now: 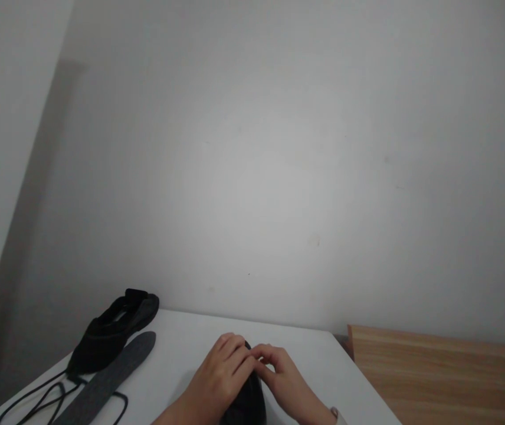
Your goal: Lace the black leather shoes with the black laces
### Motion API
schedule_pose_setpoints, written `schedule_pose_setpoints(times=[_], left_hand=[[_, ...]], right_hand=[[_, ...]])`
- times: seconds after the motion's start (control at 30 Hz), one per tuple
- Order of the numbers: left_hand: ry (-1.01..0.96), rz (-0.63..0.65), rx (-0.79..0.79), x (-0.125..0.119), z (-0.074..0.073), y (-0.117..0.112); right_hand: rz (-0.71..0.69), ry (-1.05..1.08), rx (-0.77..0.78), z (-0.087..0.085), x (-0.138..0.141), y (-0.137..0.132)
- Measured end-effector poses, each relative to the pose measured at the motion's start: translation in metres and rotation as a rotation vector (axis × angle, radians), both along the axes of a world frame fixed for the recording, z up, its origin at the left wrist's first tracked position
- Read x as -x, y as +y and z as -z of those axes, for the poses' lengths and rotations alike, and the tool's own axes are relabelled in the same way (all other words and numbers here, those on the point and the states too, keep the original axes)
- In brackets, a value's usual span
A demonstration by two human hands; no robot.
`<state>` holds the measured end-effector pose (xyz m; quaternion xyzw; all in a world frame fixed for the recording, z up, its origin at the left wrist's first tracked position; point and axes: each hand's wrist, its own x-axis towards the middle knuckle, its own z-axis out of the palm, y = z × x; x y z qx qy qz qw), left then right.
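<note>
Low in the view, my left hand (219,372) and my right hand (281,378) meet over a black shoe (248,401) on the white table (182,348). Both hands curl their fingers onto the shoe's far end, fingertips touching each other. Most of this shoe is hidden under my hands and cut off by the bottom edge. A second black shoe (113,333) lies at the back left of the table, apart from my hands.
A grey insole (111,375) lies beside the second shoe, and black laces (44,398) trail across the table's left corner. A wooden surface (442,372) adjoins the table on the right. A plain white wall rises directly behind.
</note>
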<state>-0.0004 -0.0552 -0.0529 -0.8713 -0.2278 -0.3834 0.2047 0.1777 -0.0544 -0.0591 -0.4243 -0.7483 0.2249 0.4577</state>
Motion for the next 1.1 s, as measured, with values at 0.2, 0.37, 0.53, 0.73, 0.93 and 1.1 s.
schedule_pose_setpoints(times=[0.2,0.37,0.53,0.73,0.93,1.1], left_hand=[[-0.214,0.027,0.124,0.003,0.005,-0.001],[-0.211,0.07,0.356,0.018,0.007,-0.007],[-0.352,0.149,0.615,0.023,0.008,-0.008],[-0.634,0.237,1.017,-0.004,-0.01,-0.003],[-0.628,0.241,1.131,-0.016,-0.011,0.005],[-0.509,0.162,1.002,-0.012,-0.011,0.0]], right_hand=[[0.075,0.046,-0.092,-0.012,0.001,-0.005],[0.204,-0.029,-0.151,-0.012,-0.012,-0.009],[0.254,-0.046,-0.123,0.0,-0.022,-0.006],[0.193,-0.131,-0.236,-0.012,-0.012,-0.022],[0.141,-0.305,-0.384,-0.021,-0.01,-0.032],[0.149,-0.248,-0.409,-0.023,0.0,-0.031]])
